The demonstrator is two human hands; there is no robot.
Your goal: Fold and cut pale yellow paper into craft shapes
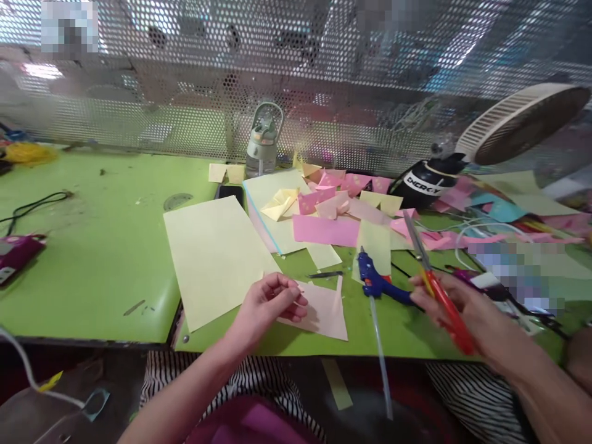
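Left hand: the left hand (272,302) is held over the pale pink sheet (326,314), its fingers curled and the thumb brought close to the index fingertip; whether anything thin is pinched there cannot be told.
Right hand: the scissors (432,290) are gripped by the right hand (481,308), the fingers being closed around the red handles.
Scissors: the blades are pointed away from the body, toward the heaped paper pieces (319,200).
Pale pink sheet: it is laid near the table's front edge, partly covered by the left hand.
Glue gun: the blue glue gun (377,283) is placed between the hands, its handle end near the right fingers; whether it is touched cannot be told. A clear glue stick (379,351) is extended from it past the table edge.
Slim dark tool: the slim dark tool (326,274) is set just beyond the pale pink sheet.
Yellow sheet: the large yellow sheet (213,265) is spread left of the left hand.
Behind: a bottle (261,151) and a fan (522,123) are stood near the perforated screen (185,92).
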